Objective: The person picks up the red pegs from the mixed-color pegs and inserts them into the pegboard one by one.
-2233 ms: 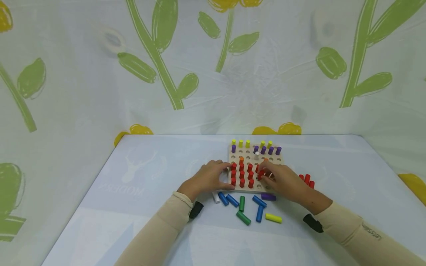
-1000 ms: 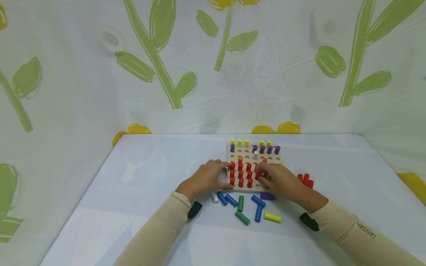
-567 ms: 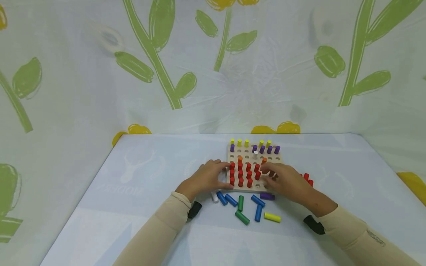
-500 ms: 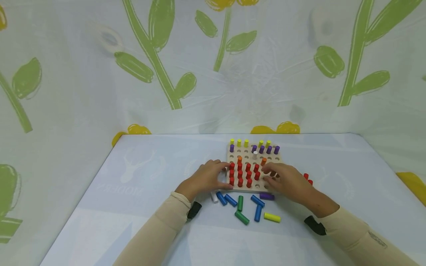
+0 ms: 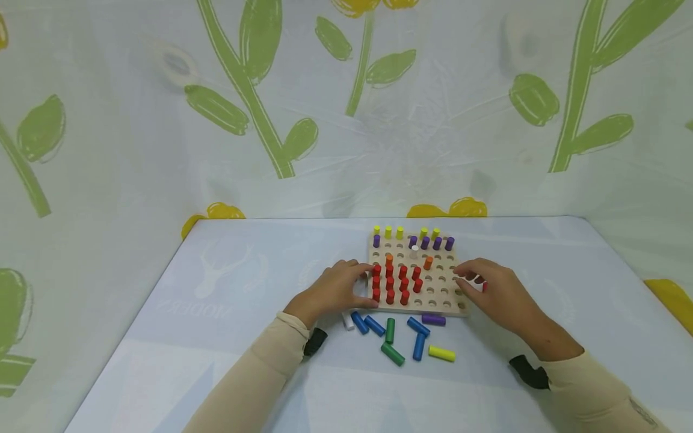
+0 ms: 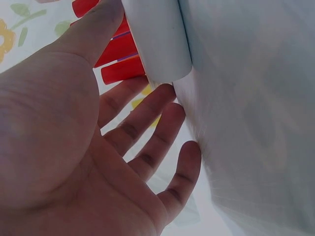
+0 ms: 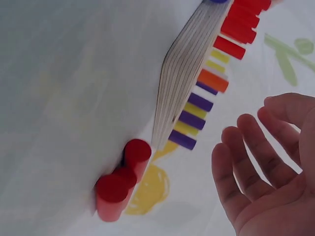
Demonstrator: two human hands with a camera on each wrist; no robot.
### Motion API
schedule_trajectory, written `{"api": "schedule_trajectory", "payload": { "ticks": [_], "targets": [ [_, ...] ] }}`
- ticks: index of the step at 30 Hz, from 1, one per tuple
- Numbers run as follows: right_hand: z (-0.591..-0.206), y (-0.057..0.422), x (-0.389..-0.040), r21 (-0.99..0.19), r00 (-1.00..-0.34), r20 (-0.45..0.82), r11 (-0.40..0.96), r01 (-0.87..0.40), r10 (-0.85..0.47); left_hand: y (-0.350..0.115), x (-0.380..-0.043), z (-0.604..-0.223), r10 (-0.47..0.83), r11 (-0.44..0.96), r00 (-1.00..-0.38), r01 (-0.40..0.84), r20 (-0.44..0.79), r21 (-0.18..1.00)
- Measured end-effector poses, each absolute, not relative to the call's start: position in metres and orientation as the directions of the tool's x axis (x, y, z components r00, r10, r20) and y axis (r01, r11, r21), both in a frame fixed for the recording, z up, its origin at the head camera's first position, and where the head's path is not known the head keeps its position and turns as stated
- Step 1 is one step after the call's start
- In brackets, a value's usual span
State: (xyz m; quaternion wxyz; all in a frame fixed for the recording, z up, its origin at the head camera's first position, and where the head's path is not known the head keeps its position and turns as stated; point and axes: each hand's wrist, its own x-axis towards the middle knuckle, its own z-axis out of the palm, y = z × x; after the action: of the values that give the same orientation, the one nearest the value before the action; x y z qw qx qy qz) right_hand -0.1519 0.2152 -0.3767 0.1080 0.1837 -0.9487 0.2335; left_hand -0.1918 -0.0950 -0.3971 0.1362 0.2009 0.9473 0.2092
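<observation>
A wooden pegboard point(image 5: 449, 310) carries red pegs in its left front holes, with orange, white, purple and yellow ones behind. My left hand point(image 5: 330, 290) holds the board by its left side, thumb at the front corner and index finger beside the red pegs. Its other fingers are loosely bent in the left wrist view. At the board's right edge, my right hand point(image 5: 500, 294) has thumb and fingers apart, with nothing between them. A red peg point(image 5: 418, 285) stands in the fourth column. Several red pegs point(image 7: 115, 184) stand right of the board, mostly hidden in the head view.
Loose pegs lie before the board: a white peg point(image 5: 348, 321), blue pegs point(image 5: 418, 326), green pegs point(image 5: 392, 353), a purple peg point(image 5: 434, 320) and a yellow peg point(image 5: 441, 353). A flower-printed sheet point(image 5: 433, 150) rises behind the table point(image 5: 243, 373).
My right hand has set a red peg into the fourth column, let go of it and moved right off the board. The left hand has stayed at the board's left side.
</observation>
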Motion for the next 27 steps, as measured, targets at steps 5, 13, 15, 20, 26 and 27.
{"api": "schedule_trajectory", "payload": {
  "ticks": [5, 13, 15, 20, 26, 27],
  "targets": [
    [-0.378, 0.223, -0.150, -0.415, -0.906, 0.338, 0.823, -0.388, -0.256, -0.095, -0.191, -0.396, 0.431, 0.837, -0.885, 0.319, -0.177, 0.445],
    [-0.381, 0.239, -0.149, -0.437, -0.882, 0.417, 0.803, -0.405, -0.218, -0.095, -0.192, -0.396, 0.436, 0.836, -0.882, 0.324, -0.178, 0.442],
    [-0.383, 0.243, -0.150, -0.446, -0.883, 0.418, 0.800, -0.402, -0.211, -0.095, -0.192, -0.396, 0.430, 0.840, -0.885, 0.320, -0.177, 0.438],
    [-0.387, 0.251, -0.154, -0.449, -0.899, 0.391, 0.812, -0.372, -0.196, -0.095, -0.194, -0.398, 0.416, 0.846, -0.890, 0.305, -0.185, 0.436],
    [-0.386, 0.262, -0.157, -0.427, -0.924, 0.333, 0.843, -0.325, -0.188, -0.096, -0.195, -0.401, 0.429, 0.838, -0.885, 0.315, -0.180, 0.446],
    [-0.386, 0.263, -0.157, -0.428, -0.935, 0.303, 0.851, -0.306, -0.184, -0.095, -0.195, -0.401, 0.434, 0.835, -0.884, 0.322, -0.173, 0.447]
  ]
}}
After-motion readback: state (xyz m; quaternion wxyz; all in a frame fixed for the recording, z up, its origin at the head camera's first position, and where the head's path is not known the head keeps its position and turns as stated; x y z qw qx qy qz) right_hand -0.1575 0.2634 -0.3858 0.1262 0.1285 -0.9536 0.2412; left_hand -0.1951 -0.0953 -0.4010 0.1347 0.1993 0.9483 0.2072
